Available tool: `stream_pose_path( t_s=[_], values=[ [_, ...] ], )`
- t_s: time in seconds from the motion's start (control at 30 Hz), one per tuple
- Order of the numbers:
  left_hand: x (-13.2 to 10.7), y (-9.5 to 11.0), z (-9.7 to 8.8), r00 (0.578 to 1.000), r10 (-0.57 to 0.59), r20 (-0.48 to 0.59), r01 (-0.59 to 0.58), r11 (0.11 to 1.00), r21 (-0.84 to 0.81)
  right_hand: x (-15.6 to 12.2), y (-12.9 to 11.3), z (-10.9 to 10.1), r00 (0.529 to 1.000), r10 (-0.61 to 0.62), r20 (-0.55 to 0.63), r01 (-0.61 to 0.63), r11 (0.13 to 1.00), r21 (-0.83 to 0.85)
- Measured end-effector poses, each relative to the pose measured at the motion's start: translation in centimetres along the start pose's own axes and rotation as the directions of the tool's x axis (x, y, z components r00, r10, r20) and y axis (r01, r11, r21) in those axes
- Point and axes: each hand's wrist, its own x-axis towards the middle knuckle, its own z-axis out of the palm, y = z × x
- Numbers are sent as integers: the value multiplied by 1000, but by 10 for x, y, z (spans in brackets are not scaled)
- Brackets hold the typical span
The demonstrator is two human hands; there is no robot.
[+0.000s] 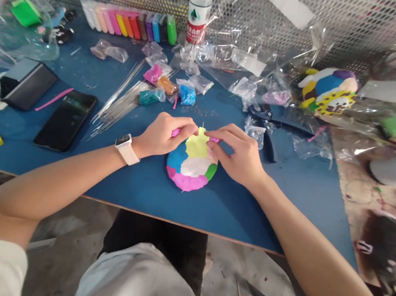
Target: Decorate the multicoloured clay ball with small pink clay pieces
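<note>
A round disc of coloured modelling clay [194,167] lies flat on the blue table, patched in yellow, blue, white, green and pink. Over its far left edge is my left hand [167,135], thumb and fingers closed on a bit of pink modelling clay [175,133]. Across from it, my right hand [239,154] pinches pink clay [214,139] at the disc's upper right. The fingertips of both hands come close together above the yellow patch. Whether the two pink bits are joined cannot be seen. A pale watch [128,149] is on my left wrist.
Wrapped clay pieces [153,74], metal skewers [119,103] and dark-handled pliers [279,121] lie beyond my hands. A phone [65,120] is at left. A bottle [198,15] and a row of clay packs [128,23] stand along the perforated back panel.
</note>
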Motion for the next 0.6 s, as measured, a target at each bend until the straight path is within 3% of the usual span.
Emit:
stream_pose_path(
  t_s=[0.13,0.37,0.53,0.6],
  values=[
    [-1,-1,-2,999,-12,29,15,996,-93,0,5,-5,999,15,34,-15,1000,-21],
    [-3,3,-3,996,80,45,-79,997,-15,-2,6,2,992,89,-94,-85,995,47],
    [-6,2,-1,992,78,-101,-81,996,-23,-1,-7,-1,983,89,-161,-93,996,-15],
    [-5,-1,0,992,78,-104,-79,997,-5,-1,-11,-4,987,70,-144,-74,997,-21]
  ],
)
